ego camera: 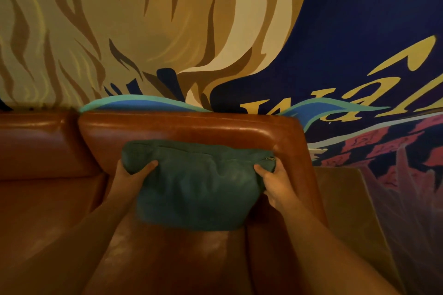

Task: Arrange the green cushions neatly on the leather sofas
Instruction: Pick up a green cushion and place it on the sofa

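Observation:
A green cushion (199, 187) leans against the backrest of a brown leather sofa (187, 127), its zip edge at the top. My left hand (130, 178) grips the cushion's upper left corner, thumb over the front. My right hand (273, 179) grips the upper right corner beside the zip pull. The cushion's lower edge rests on the sofa seat (179, 254). Most fingers of both hands are hidden behind the cushion.
A second backrest section (36, 143) of the sofa runs to the left. The sofa's right armrest (345, 201) lies beside the cushion. A painted mural wall (215, 31) rises straight behind the sofa.

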`<state>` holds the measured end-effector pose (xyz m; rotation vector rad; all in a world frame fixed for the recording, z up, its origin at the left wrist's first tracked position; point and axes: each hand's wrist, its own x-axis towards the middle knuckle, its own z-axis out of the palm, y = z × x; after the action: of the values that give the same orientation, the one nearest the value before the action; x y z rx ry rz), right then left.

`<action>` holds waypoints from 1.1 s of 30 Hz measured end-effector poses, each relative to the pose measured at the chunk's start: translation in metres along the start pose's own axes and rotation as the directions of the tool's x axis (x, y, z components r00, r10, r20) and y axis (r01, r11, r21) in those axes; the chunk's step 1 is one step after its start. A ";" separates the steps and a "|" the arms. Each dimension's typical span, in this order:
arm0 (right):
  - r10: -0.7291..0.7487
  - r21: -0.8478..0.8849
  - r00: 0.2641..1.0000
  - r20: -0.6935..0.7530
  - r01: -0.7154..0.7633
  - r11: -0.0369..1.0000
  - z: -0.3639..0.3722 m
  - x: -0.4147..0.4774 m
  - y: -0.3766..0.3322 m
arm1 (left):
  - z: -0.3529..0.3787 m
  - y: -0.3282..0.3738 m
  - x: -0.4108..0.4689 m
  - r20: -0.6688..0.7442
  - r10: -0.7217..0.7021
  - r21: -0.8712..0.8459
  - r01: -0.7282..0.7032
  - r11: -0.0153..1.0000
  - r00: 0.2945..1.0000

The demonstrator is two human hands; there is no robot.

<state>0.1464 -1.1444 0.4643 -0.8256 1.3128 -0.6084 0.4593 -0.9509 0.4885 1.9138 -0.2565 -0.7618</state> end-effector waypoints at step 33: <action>-0.020 -0.152 0.955 -0.295 -0.026 0.988 0.049 0.050 0.080 | 0.011 -0.073 0.100 0.047 -0.159 0.293 0.138 0.946 0.986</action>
<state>0.1985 -1.1280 0.3731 -0.8817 1.6505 -0.6517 0.5190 -0.9739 0.3820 2.2041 -0.2815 -0.9350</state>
